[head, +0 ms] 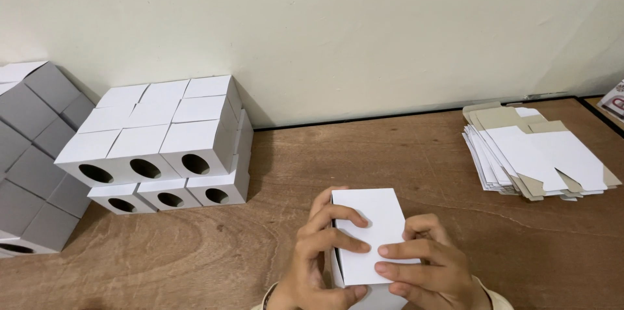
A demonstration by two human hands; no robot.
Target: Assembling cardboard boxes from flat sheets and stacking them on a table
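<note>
Together, left hand (322, 255), right hand (422, 271), fingers curled on white box (370, 232)

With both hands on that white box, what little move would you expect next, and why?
Probably pressing the top flap flat. Both the left hand and right hand have fingers spread on the white box, and finished boxes sit stacked at left.

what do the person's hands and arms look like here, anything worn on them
Both the left hand and the right hand are bare: no gloves and no rings that show. A thin dark band seems to circle the left wrist at the frame's bottom edge. A pale cream sleeve cuff shows by the right wrist.
</note>
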